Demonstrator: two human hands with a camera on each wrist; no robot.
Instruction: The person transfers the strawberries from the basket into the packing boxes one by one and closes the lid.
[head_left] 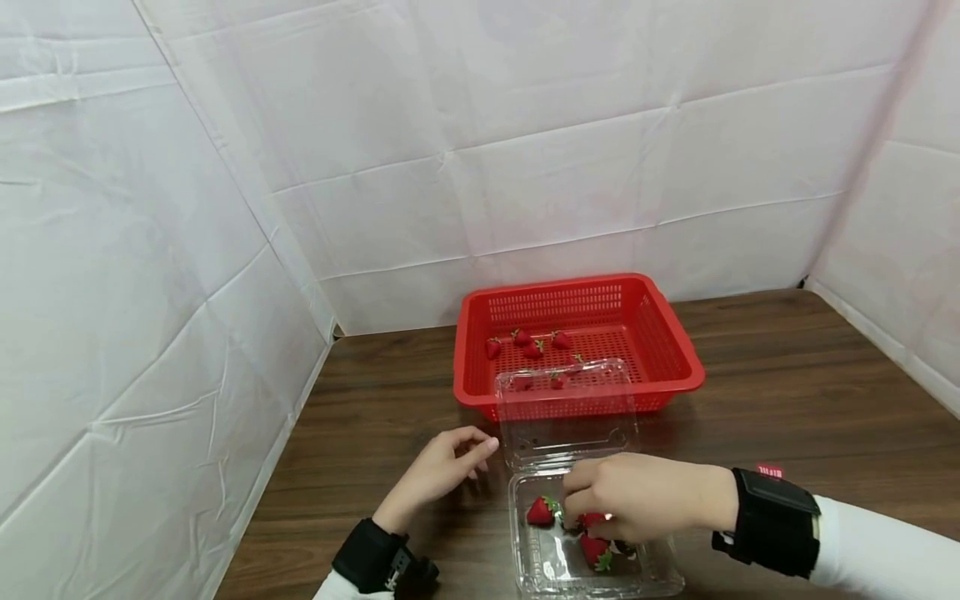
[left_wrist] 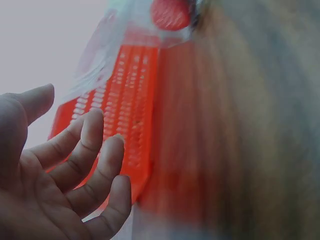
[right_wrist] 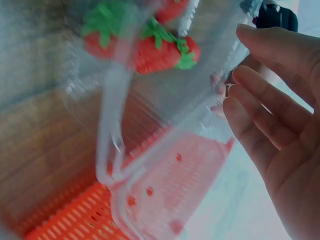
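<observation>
While the right hand point(head_left: 637, 496) reaches down into a clear plastic clamshell box point(head_left: 660, 575) at the near edge of the wooden tabletop point(head_left: 787, 392), its fingers lie loosely extended over several strawberries point(head_left: 542, 510) inside, and whether its grip has closed on one cannot be told. The left hand point(head_left: 442, 467) rests just left of the box, fingers relaxed and apart, holding nothing. The box's lid point(head_left: 562, 408) stands open, leaning back toward a red perforated basket point(head_left: 675, 342) that holds more strawberries. The step in hand looks like filling the box with berries; the next move probably calls for lifting the right hand clear without knocking the lid, then reaching to the basket.
</observation>
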